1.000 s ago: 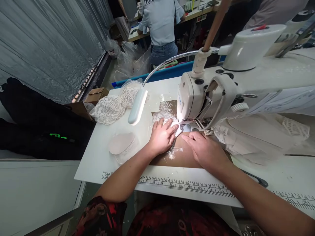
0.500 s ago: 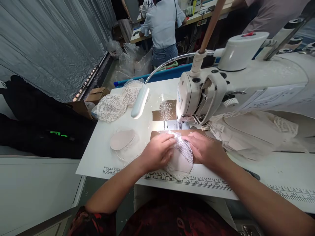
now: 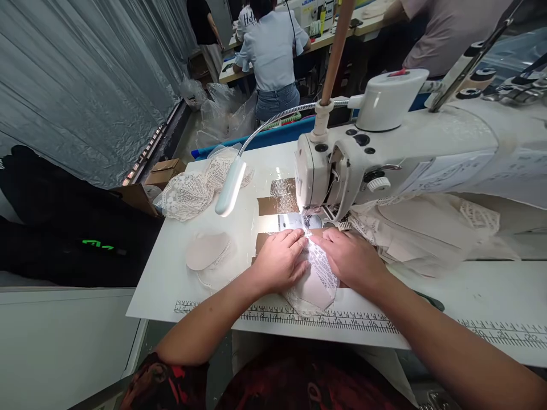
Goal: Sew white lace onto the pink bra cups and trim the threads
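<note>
A pale lace bra cup (image 3: 315,287) lies on the white sewing table, its far edge at the presser foot of the sewing machine (image 3: 310,171). My left hand (image 3: 280,261) grips its left side, thumb bent toward the fingers, fingertips just in front of the foot. On the other side my right hand (image 3: 352,259) pinches the lace near the needle, with the index finger stretched along it. Both hands are closed on the cloth; the fingers' undersides are hidden. Brown tape strips (image 3: 273,206) mark the table around the metal needle plate (image 3: 290,221).
Left of my hands lies a beige cup piece (image 3: 208,251); behind it are lace cups (image 3: 188,195) under a lamp (image 3: 231,187). More lace pieces (image 3: 427,228) lie beneath the machine arm. A printed ruler (image 3: 359,323) runs along the front edge. A person (image 3: 273,57) sits beyond.
Both hands and the lace cup have come up closer to the presser foot. My left fingers are now straighter on the cloth. The view has shifted slightly to the right.
</note>
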Demonstrator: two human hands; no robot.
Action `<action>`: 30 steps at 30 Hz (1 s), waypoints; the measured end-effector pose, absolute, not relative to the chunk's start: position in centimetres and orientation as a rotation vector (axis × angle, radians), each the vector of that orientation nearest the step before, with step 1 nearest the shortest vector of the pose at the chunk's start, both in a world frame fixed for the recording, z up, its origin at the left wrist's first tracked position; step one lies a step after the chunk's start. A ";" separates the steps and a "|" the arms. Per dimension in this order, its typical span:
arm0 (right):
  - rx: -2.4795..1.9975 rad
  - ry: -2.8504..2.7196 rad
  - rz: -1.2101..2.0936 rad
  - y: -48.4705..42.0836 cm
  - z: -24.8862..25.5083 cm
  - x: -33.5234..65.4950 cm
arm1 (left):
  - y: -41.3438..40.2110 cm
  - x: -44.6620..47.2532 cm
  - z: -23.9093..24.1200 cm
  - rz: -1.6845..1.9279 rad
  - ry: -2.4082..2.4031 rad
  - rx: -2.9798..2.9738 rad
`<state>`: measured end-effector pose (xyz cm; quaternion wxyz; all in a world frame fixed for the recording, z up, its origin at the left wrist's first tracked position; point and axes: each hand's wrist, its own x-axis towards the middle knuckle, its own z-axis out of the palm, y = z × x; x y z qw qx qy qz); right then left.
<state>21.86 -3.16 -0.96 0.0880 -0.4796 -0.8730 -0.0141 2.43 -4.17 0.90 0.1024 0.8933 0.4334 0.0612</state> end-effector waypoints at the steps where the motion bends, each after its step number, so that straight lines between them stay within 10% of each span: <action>1: -1.425 -2.592 -0.040 -3.1 -1.0 21.8 | -4.0 2.4 0.9 0.173 1.273 2.639; 30: -1.242 -2.463 0.255 -3.7 -0.7 23.6 | -3.7 1.8 0.5 0.339 1.195 2.725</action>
